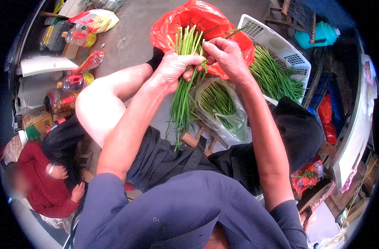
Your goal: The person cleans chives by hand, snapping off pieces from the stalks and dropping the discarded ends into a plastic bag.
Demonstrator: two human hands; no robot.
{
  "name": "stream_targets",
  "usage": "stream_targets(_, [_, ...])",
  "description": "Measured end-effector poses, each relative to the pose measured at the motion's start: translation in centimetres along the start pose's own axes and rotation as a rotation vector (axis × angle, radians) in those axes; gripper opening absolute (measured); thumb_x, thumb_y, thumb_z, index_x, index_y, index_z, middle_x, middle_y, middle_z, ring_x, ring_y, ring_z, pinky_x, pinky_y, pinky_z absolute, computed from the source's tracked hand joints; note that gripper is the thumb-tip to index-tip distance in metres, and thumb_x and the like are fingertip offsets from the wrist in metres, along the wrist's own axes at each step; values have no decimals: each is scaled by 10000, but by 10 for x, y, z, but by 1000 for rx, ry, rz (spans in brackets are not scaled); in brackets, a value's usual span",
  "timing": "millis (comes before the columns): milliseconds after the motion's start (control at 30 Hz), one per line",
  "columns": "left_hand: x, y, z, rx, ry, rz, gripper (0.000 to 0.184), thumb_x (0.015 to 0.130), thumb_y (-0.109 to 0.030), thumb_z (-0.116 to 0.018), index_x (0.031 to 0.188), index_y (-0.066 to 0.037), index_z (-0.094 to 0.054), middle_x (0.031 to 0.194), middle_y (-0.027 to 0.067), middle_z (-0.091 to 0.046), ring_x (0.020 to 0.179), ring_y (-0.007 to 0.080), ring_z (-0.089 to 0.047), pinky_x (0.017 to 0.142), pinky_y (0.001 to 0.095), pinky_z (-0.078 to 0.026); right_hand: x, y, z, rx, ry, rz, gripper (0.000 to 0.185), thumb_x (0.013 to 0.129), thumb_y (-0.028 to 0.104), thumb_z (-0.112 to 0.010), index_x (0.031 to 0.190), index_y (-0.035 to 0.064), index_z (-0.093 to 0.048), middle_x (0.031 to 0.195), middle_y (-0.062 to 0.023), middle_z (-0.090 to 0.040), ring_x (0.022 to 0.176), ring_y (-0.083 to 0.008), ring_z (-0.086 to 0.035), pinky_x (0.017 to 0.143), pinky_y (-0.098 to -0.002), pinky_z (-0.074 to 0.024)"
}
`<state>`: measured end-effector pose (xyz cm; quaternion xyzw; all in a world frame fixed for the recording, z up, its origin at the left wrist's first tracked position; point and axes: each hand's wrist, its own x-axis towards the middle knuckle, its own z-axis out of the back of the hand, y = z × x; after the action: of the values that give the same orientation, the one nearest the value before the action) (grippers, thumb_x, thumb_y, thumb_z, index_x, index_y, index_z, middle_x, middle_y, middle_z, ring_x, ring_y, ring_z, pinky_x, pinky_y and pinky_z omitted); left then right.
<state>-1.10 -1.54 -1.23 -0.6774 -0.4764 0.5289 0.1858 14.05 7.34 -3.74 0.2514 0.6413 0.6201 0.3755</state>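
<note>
Left hand (179, 68): gripping slender green stalks (182, 97), ends far, seemingly for access.
Right hand (226, 54): pinching at those ends.
Red plastic bag (163, 32): beyond.

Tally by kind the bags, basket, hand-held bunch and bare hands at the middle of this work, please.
Plastic bags: 2 (red bag, clear bag)
White plastic basket: 1
Bunch of green stalks: 1
Bare hands: 2 (left hand, right hand)
Total: 6
</note>
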Motion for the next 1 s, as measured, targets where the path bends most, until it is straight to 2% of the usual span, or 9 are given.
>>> stream_targets(133, [-2, -2, -2, 20, -15, 3, 110, 792, -119, -683, 851, -58, -613, 696, 32, -627, 421, 41, -419, 400, 183, -285, -1, 3, -2, 36, 29, -15, 267, 894, 242, -604, 885, -20, -652, 713, -37, -619, 601, -99, -561, 548, -254, -462])
stream_targets(467, [0, -1, 0, -25, 1, 16, 102, 803, -120, -666, 853, -48, -614, 699, 33, -628, 424, 36, -423, 398, 176, -286, 0, -1, -1, 1, 65, 7, 237, 913, 191, -543, 855, -27, -616, 689, -32, -600, 602, -97, -564, 559, -258, -468])
stream_targets(667, [3, 0, 8, -131, 49, 93, 100, 828, -137, -639, 870, -52, -607, 714, 28, -628, 417, 30, -399, 446, 184, -347, 4, -5, -1, -55, 60, 69, 237, 917, 195, -535, 860, -25, -603, 675, -45, -590, 575, -108, -568, 537, -272, -469])
stream_targets(733, [2, -2, 10, -249, 28, 120, 76, 809, -53, -626, 867, -18, -592, 689, 66, -608, 426, 57, -447, 395, 168, -336, 4, -4, -1, -143, 52, 106, 235, 915, 191, -532, 858, -28, -595, 669, -54, -586, 564, -118, -569, 528, -283, -469])
stream_targets(767, [1, -2, 11, -249, 27, 120, 76, 809, -53, -626, 867, -18, -592, 689, 66, -608, 426, 57, -447, 395, 168, -336, 4, -5, 0, -143, 52, 105, 235, 915, 191, -532, 858, -28, -595, 669, -54, -586, 564, -118, -569, 528, -283, -469])
stream_targets(867, [-3, -4, 11, -238, 38, 110, 69, 811, -51, -622, 862, -20, -588, 693, 68, -609, 428, 57, -450, 396, 168, -339, 10, -11, 3, -175, 1, 114, 234, 908, 193, -540, 862, -28, -601, 659, -58, -587, 562, -125, -573, 525, -293, -470])
stream_targets(933, [-6, -6, 9, -219, 55, 98, 71, 815, -62, -625, 858, -21, -586, 695, 70, -612, 428, 61, -452, 399, 170, -345, 14, -14, 7, -246, -94, 48, 226, 920, 194, -554, 905, -25, -610, 713, -30, -589, 614, -97, -562, 572, -244, -473])
stream_targets(1000, [-9, -8, 10, -227, 76, 103, 74, 818, -68, -626, 859, -20, -589, 699, 71, -614, 434, 62, -457, 405, 170, -352, 18, -19, 11, -217, -123, 31, 231, 911, 197, -572, 921, -30, -615, 716, -27, -592, 613, -96, -562, 580, -244, -479])
